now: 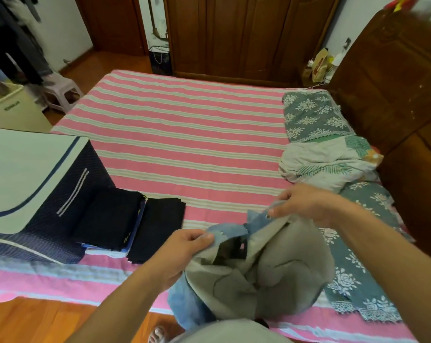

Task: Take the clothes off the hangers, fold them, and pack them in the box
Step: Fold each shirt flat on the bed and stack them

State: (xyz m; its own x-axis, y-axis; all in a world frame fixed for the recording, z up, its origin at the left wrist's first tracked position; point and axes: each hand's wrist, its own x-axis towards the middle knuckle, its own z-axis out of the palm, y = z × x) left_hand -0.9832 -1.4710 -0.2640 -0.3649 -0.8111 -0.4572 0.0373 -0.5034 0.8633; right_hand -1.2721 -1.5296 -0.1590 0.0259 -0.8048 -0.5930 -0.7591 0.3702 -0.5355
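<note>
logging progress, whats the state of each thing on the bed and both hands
denim jacket: unfolded, bunched, lining out, held up
left hand: pinching the jacket's edge
right hand: pinching the jacket's collar
dark clothes: folded, stacked beside the box
storage box: lid raised
leaf-print blanket: crumpled

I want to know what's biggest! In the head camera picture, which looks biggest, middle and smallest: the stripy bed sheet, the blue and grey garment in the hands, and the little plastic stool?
1. Stripy bed sheet
2. Blue and grey garment, though it is nearest the camera, which enlarges it
3. Plastic stool
</note>
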